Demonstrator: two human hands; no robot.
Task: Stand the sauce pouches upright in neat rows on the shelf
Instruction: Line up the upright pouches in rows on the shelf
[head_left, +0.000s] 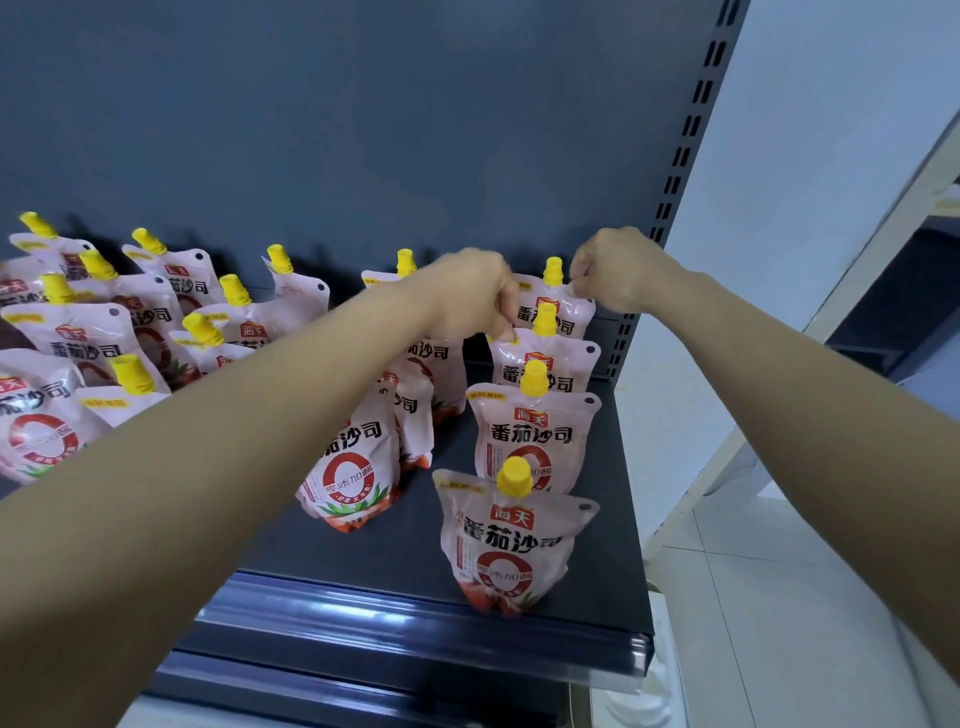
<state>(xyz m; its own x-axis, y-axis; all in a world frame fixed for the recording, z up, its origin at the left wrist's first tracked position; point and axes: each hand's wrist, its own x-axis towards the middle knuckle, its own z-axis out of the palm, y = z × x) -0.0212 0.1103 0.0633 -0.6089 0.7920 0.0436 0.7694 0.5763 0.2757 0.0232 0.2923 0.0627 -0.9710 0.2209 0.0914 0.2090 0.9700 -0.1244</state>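
Rearmost glossy pink spouted pouch (556, 306), yellow-capped, at back right corner of dark metal shelf (613, 571): pinched at both top corners by left hand (470, 291) and right hand (615, 270).

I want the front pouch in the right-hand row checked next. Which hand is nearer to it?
Neither clearly. Both the left hand and right hand are up at the back pouch of that row, far behind the front pouch, on either side of the row.

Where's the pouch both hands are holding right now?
At the back of the rightmost row, near the slotted upright, pinched at its top corners by the left hand and right hand.
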